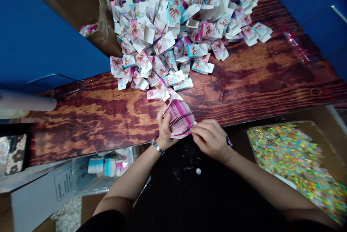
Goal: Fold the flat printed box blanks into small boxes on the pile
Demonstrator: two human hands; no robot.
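My left hand (165,127) grips a fanned stack of pink-and-white paper cartons (179,119) from its left side, with a metal wristwatch (157,146) on that wrist. My right hand (210,138) lies to the right, its fingertips against the stack's lower right end. Whether those fingers grip it is hard to tell. Just above the hands, a large heap of loose, partly folded white, pink and blue cartons (168,33) covers the far part of the reddish-brown wooden table (244,80).
Beyond the heap's left side stands an open cardboard box (78,11), between blue panels (40,33) (311,0). At lower right, a tray holds multicoloured small packets (292,163). At lower left, a clear bag holds stacked cartons (108,167). A pale tube (24,102) lies at the table's left.
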